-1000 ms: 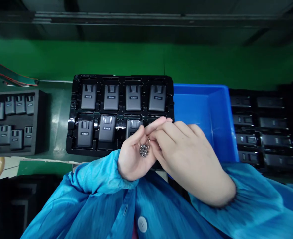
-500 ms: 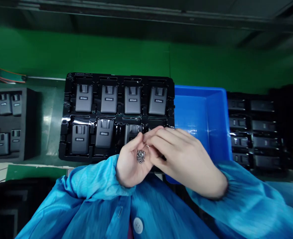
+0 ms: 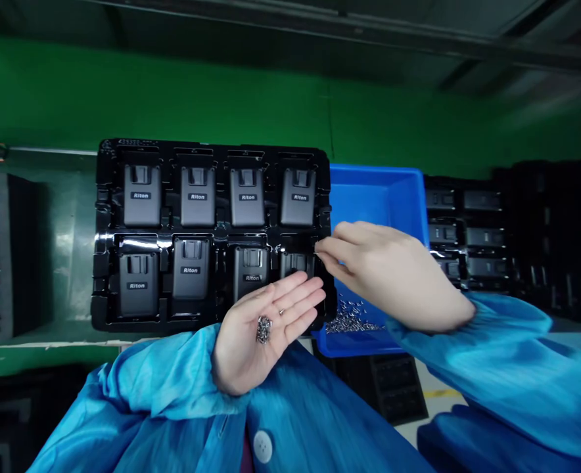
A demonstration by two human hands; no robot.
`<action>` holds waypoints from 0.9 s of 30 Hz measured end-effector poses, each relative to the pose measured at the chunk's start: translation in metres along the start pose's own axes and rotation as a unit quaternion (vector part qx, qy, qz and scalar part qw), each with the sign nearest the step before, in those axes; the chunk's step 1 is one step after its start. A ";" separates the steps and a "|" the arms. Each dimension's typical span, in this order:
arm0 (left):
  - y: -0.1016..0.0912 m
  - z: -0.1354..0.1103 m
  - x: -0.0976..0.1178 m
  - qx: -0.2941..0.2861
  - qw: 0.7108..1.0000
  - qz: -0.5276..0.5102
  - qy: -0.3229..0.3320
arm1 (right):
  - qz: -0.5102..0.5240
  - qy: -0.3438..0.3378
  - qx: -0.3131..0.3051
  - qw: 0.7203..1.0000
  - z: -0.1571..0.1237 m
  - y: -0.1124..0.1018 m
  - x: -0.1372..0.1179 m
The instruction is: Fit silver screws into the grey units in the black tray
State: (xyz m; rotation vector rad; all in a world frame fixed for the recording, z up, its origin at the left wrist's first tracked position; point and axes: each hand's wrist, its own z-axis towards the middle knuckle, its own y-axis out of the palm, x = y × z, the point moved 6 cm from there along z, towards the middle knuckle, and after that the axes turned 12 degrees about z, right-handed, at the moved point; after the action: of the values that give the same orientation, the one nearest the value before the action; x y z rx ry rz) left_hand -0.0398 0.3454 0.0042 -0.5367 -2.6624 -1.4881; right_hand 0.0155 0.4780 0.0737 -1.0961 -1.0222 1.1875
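My left hand (image 3: pixel 265 332) lies palm up with its fingers stretched out. On its palm rests a small heap of metal screws (image 3: pixel 263 329), and one loose screw (image 3: pixel 281 312) sits near the finger bases. Thumb and forefinger of my right hand (image 3: pixel 376 272) are pinched together on a tiny metal screw (image 3: pixel 317 252), its thin tip barely visible. That pinch is over the right edge of a black plastic tray (image 3: pixel 221 231). Grey Riton cases (image 3: pixel 198 197) sit in the tray's pockets in two rows; my left fingers partly cover the lower right case (image 3: pixel 296 264).
Right of the tray stands a blue bin (image 3: pixel 376 172) with many loose screws (image 3: pixel 352 320) at its near end. More black trays of cases (image 3: pixel 485 234) lie farther right. A dark foam holder (image 3: pixel 17 249) with cases is at the left. A green panel (image 3: pixel 172 92) rises behind.
My hands have moved apart: the right lifted away from the left palm, up and to the right. My left fingers have uncurled flat. The view has shifted, showing the screws in the bin.
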 end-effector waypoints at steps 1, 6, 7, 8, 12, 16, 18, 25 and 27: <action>-0.001 -0.001 -0.001 0.005 1.000 0.001 0.001 | -0.002 -0.001 -0.008 1.000 0.000 0.000 -0.002; -0.005 0.000 -0.001 0.024 1.000 0.005 0.007 | -0.017 -0.004 -0.043 0.999 0.003 -0.003 -0.007; -0.006 0.000 -0.001 0.026 1.000 0.006 0.008 | -0.025 -0.007 -0.051 0.998 0.005 -0.004 -0.009; -0.006 0.000 -0.001 0.027 1.000 0.007 0.008 | -0.034 -0.011 -0.061 0.997 0.006 -0.005 -0.011; -0.006 0.000 -0.001 0.026 1.000 0.008 0.013 | -0.043 0.021 -0.130 0.990 0.019 -0.004 -0.012; -0.006 0.001 -0.002 0.028 0.999 0.007 0.015 | -0.012 0.144 -0.262 0.954 0.032 0.008 0.007; -0.006 0.001 -0.002 0.027 1.000 0.005 0.014 | 0.010 0.187 -0.296 0.937 0.036 0.014 0.019; -0.006 0.001 -0.001 0.010 1.000 0.003 0.004 | 0.173 0.219 -0.324 0.904 0.043 0.030 0.040; -0.005 0.000 0.001 -0.021 1.000 -0.001 -0.002 | 0.179 0.264 -0.330 0.888 0.039 0.026 0.043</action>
State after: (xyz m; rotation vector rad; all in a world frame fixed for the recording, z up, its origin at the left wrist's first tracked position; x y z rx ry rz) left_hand -0.0422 0.3432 -0.0001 -0.5388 -2.6417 -1.5473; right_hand -0.0233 0.5257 0.0564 -2.0893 -0.8141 0.7296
